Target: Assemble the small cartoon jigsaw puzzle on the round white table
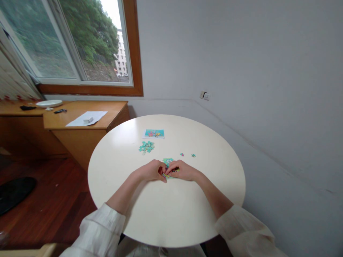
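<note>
A partly joined jigsaw puzzle (pixel 168 161) in teal, yellow and other colours lies flat on the round table, mostly covered by my hands. At its left edge my left hand (pixel 154 170) is closed, its thumb and fingers curled round the border. My right hand (pixel 184 170) comes in from the other side, fingertips pressed together over the puzzle's middle; whatever sits under them is hidden. Two loose puzzle pieces, a pinkish one (pixel 182 154) and a green one (pixel 193 155), lie beyond my right hand. A pile of teal pieces (pixel 146 146) rests farther off to the left.
Behind the pile lies a picture card (pixel 154 134) with cartoon figures. The white round table (pixel 171 214) stands against the wall. A wooden desk (pixel 118 110) at the left bears a paper sheet (pixel 96 116) with a small box and a white plate (pixel 49 103).
</note>
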The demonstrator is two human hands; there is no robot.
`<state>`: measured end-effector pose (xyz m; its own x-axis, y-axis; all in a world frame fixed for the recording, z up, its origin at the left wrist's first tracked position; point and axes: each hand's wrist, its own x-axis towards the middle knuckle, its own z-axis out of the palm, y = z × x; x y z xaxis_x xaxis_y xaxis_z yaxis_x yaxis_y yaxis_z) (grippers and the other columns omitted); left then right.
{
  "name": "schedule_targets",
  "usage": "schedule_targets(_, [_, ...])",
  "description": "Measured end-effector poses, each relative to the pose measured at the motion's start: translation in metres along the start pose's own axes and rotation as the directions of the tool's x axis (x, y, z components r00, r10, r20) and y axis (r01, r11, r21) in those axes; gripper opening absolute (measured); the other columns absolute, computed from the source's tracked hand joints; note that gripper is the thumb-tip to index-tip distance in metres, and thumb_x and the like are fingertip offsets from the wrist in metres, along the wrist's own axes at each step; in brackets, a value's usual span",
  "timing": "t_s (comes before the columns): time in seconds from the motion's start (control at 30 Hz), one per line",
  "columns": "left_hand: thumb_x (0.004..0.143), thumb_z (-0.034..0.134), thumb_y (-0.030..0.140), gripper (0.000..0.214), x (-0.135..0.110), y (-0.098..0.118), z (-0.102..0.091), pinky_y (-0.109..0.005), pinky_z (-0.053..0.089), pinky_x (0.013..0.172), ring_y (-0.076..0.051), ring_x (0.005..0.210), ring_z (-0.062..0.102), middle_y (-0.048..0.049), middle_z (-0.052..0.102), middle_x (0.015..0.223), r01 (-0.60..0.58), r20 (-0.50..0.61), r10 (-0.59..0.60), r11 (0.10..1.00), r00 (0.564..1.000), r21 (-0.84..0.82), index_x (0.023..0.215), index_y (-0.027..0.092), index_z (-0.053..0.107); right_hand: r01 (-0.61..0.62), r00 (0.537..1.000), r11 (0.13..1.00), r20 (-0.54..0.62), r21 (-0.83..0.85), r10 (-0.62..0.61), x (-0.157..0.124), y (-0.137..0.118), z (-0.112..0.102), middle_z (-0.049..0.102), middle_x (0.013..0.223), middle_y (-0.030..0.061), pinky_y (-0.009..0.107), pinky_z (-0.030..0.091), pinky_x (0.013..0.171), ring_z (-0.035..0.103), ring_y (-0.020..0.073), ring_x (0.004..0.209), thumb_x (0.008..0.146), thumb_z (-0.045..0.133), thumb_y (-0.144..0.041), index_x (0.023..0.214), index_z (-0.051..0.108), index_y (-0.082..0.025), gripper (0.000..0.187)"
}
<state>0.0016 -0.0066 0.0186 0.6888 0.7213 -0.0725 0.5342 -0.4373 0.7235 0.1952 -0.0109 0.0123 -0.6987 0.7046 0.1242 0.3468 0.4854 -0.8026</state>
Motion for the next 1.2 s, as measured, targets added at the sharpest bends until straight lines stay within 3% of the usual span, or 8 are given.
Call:
schedule_targets(0.73, [0.056,0.072,0.040,0.031,-0.0007,0.0003,-0.0009,-0.020,0.031,0.050,-0.009,0.053,0.044,0.0045,0.050,0.057,-0.001,0.020,0.001,1.000,1.000,-0.006,0.069,0.015,0.059,-0.016,1.000,0.997,0.002,-0.077,0.016,0.0030,0.0015,0.0030,0.064,0.073,0.0043,0.025,0.043,0.067,0.056,0.0139,0.071,0.072,0.057,-0.012,0.077,0.072,-0.015,0.016])
schedule_targets(0.87, [0.061,0.067,0.043,0.030,-0.0019,0.0013,-0.0013,-0.020,0.029,0.049,-0.009,0.053,0.042,0.0039,0.049,0.057,0.003,0.011,-0.002,0.997,1.000,-0.077,0.068,0.015,0.058,-0.041,0.999,0.995,-0.005,-0.091,0.041,0.0026,-0.0019,0.0030,0.063,0.073,0.0034,0.025,0.043,0.066,0.056,0.0136,0.071,0.070,0.056,-0.010,0.076,0.072,-0.016,0.018])
schedule_targets(1.0, [0.068,0.058,0.039,0.025,-0.0014,0.0013,-0.0021,-0.020,0.029,0.048,-0.009,0.052,0.040,0.0028,0.051,0.056,0.032,-0.040,-0.039,0.989,0.998,-0.145,0.068,0.014,0.059,-0.029,1.000,0.996,-0.009,-0.082,0.029,0.0022,-0.0021,0.0039,0.064,0.073,0.0035,0.025,0.042,0.067,0.055,0.0140,0.071,0.071,0.056,-0.014,0.076,0.072,-0.016,0.016])
schedule_targets(1.2, [0.065,0.061,0.036,0.023,-0.0003,0.0028,-0.0031,-0.020,0.028,0.047,-0.009,0.051,0.039,0.0035,0.049,0.053,0.039,-0.136,-0.058,0.990,0.989,-0.137,0.065,0.013,0.058,-0.058,0.996,0.998,-0.061,0.036,0.060,0.0012,-0.0006,0.0012,0.061,0.070,0.0027,0.024,0.038,0.058,0.050,0.0116,0.063,0.071,0.056,-0.019,0.078,0.071,-0.015,0.017])
